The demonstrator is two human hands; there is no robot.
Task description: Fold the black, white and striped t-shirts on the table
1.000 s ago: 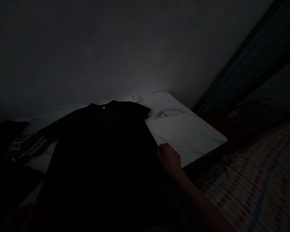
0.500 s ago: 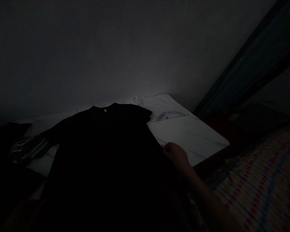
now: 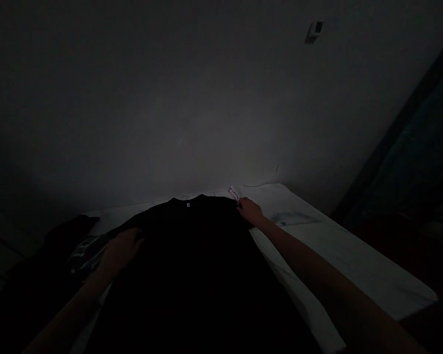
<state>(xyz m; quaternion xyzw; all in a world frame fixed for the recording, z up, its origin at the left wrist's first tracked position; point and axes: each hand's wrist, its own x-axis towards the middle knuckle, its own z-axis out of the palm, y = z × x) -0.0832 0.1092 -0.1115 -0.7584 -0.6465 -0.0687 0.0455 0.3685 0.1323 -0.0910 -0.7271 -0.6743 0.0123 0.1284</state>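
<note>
A black T-shirt (image 3: 192,275) lies spread out, its neckline with a small white label toward the wall. My left hand (image 3: 121,248) rests on the shirt near its left sleeve, fingers stretched out and apart. At the opposite sleeve, my right hand (image 3: 249,211) has its fingertips closed on the fabric's edge. The dim light hides most folds and the shirt's lower end.
Beneath the shirt is a white marble-patterned tabletop (image 3: 369,268) against a grey wall (image 3: 192,98). Dark clothing (image 3: 40,275) and a striped cloth (image 3: 86,253) lie at the left. A folded pale cloth (image 3: 269,196) lies at the back right.
My right hand has moved from the shirt's side up to its right sleeve. My left hand has come up from the dark lower left to the left sleeve. The view has shifted.
</note>
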